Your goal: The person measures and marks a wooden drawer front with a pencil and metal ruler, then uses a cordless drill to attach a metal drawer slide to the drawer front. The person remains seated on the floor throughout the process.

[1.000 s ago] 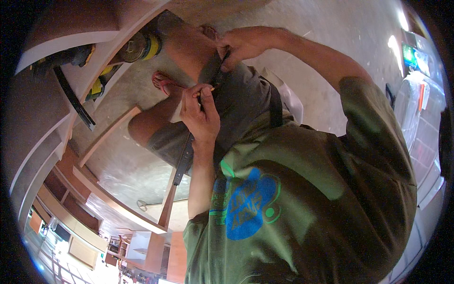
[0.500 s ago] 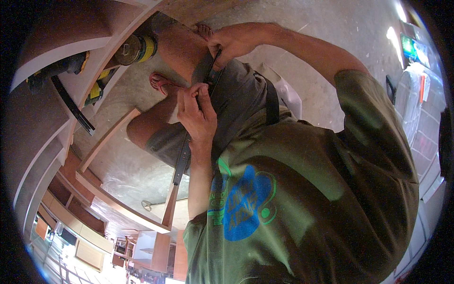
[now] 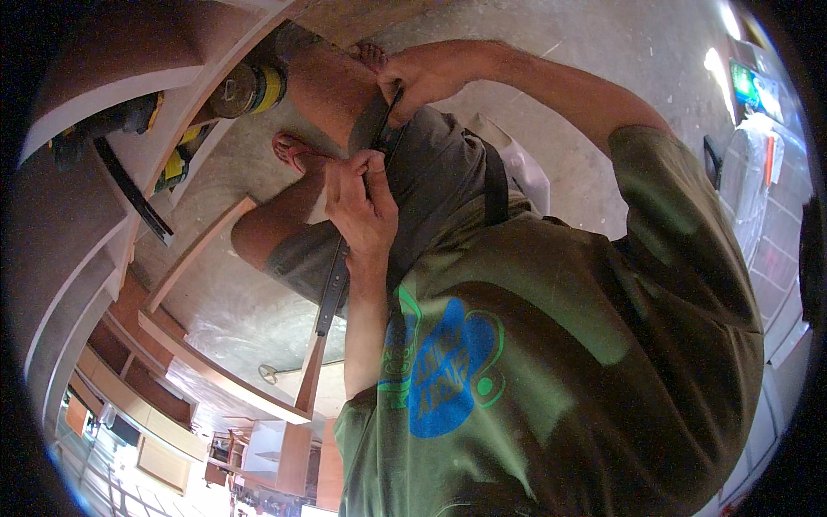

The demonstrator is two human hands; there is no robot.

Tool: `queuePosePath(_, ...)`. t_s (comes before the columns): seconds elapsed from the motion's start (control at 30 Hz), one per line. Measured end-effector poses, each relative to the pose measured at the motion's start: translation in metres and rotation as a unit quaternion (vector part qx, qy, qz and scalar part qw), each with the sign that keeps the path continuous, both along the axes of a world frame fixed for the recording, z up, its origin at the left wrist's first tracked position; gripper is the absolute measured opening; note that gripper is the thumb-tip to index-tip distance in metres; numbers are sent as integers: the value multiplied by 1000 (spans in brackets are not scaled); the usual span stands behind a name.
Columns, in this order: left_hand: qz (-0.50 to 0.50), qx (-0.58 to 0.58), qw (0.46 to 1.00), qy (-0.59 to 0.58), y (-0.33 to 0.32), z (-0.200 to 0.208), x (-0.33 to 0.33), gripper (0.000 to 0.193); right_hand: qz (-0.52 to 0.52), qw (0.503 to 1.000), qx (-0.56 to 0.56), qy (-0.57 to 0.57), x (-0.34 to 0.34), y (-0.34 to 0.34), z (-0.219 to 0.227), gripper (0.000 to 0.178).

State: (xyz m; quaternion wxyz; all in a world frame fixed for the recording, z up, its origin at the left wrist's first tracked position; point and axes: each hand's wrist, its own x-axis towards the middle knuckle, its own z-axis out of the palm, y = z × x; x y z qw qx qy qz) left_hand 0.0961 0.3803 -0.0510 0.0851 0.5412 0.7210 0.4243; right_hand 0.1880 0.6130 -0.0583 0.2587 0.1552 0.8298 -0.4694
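A long black drawer slide [image 3: 330,297] with small holes lies slantwise across my lap, its lower end reaching past my thigh. Near its upper end, my right hand [image 3: 422,79] is closed round it, thumb and fingers bent. My left hand [image 3: 362,205] is closed over the middle stretch, with curled fingers and the thumb pressed against them. Whether anything small is pinched in those left fingers is hidden. A second black rail [image 3: 129,189] projects from the wooden cabinet [image 3: 185,95] at the left.
Yellow-and-black power tools [image 3: 274,90] rest in the cabinet by my knee. A wooden drawer frame [image 3: 226,381] stands on the concrete floor [image 3: 560,82] at the lower left. Plastic-wrapped goods [image 3: 748,177] lie at the far right.
My left hand has shifted very slightly to the right, its fingers turned a little. The right hand and the slide stay almost where they were.
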Motion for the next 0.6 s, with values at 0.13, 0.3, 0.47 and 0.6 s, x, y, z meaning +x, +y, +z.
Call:
queuePosePath(0.13,12,-30,999,-10,-1,3,0,5,9,1000,-2,10,-1,1,-2,48)
queuePosePath(0.3,18,-42,999,-13,-3,4,1,11,-4,999,-5,37,3,1,6,48)
queuePosePath(0.47,115,52,970,-210,-15,3,-16,19,-4,998,-9,56,4,0,4,44)
queuePosePath(0.6,211,137,934,-255,-42,20,-43,30,-12,995,-17,101,8,0,-4,44)
